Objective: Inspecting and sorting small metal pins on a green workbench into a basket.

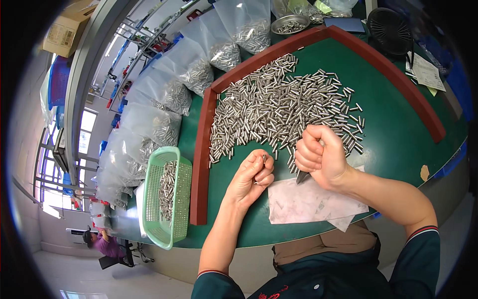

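slim silver metal cylinders (269,107) lie far; i see left hand (250,178) pinching one, right hand (321,159) clenched round a dark pointed tool (301,177): checking singly, i judge, next needing a steady pinch.

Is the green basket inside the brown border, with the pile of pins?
No, the basket stands left of the border, the pile of pins right of it.

A black fan (390,32) stands near white paper (427,74).
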A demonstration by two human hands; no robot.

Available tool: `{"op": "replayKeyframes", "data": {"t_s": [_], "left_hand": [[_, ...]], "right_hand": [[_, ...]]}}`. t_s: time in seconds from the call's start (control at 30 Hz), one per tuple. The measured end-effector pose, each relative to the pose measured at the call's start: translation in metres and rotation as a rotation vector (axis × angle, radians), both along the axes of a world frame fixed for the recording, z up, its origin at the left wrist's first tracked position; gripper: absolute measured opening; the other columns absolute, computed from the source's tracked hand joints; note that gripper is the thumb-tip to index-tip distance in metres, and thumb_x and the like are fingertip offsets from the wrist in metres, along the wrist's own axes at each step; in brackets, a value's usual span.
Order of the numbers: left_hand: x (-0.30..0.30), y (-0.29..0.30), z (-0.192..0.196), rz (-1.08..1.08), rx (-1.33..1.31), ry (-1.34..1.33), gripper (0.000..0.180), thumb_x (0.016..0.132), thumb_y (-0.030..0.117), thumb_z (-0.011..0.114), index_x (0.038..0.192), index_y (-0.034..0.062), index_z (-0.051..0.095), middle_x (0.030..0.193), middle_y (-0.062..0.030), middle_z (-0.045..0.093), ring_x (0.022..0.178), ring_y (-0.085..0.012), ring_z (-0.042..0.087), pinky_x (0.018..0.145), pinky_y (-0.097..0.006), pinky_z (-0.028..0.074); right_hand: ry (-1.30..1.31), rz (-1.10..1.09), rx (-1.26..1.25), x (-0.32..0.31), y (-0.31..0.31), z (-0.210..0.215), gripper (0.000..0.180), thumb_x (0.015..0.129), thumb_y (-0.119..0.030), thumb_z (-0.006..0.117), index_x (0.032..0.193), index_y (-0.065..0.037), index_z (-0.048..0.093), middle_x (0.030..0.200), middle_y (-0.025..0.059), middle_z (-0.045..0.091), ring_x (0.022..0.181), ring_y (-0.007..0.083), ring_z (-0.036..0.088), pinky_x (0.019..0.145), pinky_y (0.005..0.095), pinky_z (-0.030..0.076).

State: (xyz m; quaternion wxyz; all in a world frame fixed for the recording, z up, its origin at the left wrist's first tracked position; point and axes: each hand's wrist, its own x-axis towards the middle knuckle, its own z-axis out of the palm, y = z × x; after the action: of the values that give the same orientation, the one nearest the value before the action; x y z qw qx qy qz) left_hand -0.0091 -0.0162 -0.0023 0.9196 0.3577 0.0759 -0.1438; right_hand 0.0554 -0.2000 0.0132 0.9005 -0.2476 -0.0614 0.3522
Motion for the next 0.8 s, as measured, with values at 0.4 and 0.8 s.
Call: {"op": "replayKeyframes", "data": {"t_s": [0.4,0.8], "left_hand": [[0.001,0.008,0.005,0.133,0.258,-0.052,0.035,0.091,0.034,0.039,0.08,0.0038,0.051,0.065,-0.0045,0.045,0.049,-0.0077,0.032,0.044,-0.02,0.025],[0.011,-0.011,0.002,0.092,1.995,-0.799,0.012,0.077,0.003,0.055,0.089,0.0048,0.054,0.059,-0.0142,0.053,0.053,-0.0299,0.054,0.047,-0.033,0.041]], "right_hand": [[-0.018,0.006,-0.017,0.0,0.001,-0.001,0.037,0.082,-0.02,0.034,0.047,-0.014,0.025,0.039,-0.0031,0.023,0.034,0.0072,0.017,0.035,0.0236,0.015],[-0.043,-0.006,-0.033,-0.001,0.003,-0.001,0.037,0.083,-0.018,0.032,0.047,-0.013,0.026,0.039,-0.0027,0.024,0.033,0.0067,0.018,0.035,0.0234,0.015]]}}
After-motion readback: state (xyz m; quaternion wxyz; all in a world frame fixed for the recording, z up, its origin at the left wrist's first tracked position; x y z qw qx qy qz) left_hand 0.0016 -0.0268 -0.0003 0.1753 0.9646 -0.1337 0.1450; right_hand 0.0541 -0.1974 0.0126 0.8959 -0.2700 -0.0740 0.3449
